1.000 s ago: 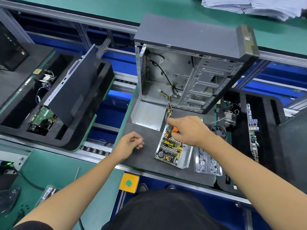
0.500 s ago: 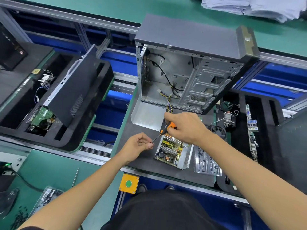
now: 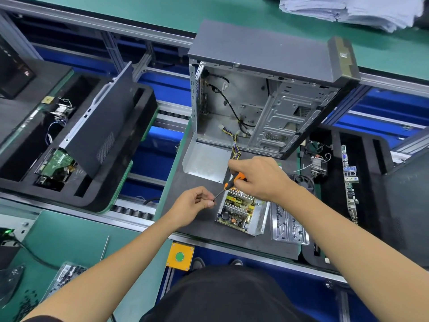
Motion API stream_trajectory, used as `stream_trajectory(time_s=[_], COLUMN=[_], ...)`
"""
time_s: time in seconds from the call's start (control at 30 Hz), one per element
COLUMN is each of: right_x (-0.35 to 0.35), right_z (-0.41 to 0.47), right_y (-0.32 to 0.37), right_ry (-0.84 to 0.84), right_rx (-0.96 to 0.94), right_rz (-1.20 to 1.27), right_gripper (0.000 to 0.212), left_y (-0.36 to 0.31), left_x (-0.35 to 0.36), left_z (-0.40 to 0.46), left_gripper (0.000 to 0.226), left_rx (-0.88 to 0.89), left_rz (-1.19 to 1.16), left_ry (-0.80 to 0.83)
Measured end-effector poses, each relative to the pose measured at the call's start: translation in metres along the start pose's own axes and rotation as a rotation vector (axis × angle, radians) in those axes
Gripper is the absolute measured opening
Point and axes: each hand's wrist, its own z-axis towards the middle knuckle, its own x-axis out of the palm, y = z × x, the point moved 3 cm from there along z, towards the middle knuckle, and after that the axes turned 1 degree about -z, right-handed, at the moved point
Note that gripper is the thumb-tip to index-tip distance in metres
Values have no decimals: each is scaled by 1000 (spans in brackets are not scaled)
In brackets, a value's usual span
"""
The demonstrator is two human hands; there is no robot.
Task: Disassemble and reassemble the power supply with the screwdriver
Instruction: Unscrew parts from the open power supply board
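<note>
1. At about nine o'clock from the open unit, the left hand (image 3: 193, 203) hangs over the dark worktop (image 3: 185, 182), its fingertips (image 3: 210, 203) pinched together at the very tip of the screwdriver (image 3: 228, 185). Whether a screw sits between them is too small to tell.
2. The screwdriver slants with its long axis running from the tip at about seven o'clock up to the orange-and-black handle at about one o'clock. The thin shaft crosses the gap between the two hands.
3. The power supply (image 3: 240, 211) lies on the worktop at roughly six o'clock from the computer case (image 3: 267, 96), lid off and board facing up. Its long axis runs from near the case toward the worktop's near edge. Its bare metal cover (image 3: 205, 161) lies just beside it at eleven o'clock.
4. The right hand (image 3: 257, 177) is clamped round the screwdriver handle, above the far end of the power supply.
5. Risks, as I judge them: if a screw is being seated on the tip, a loose pinch could drop it onto the dark worktop or into the exposed board, where it could lodge among the heat sinks. A slip of the tip could also scrape the components. The coloured wires (image 3: 235, 148) running from the case to the unit could snag the right hand and tug the unit askew.
</note>
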Motion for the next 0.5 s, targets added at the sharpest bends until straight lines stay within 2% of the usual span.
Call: stream_trajectory(time_s=[0.5], right_x=[-5], right_z=[-4], right_y=[-2], right_ry=[-46], right_rx=[4], right_rz=[-29], right_gripper=[9], left_y=[2], left_x=[6], left_z=[3], left_gripper=[18], left_rx=[-25], left_rz=[-137], left_ry=[44])
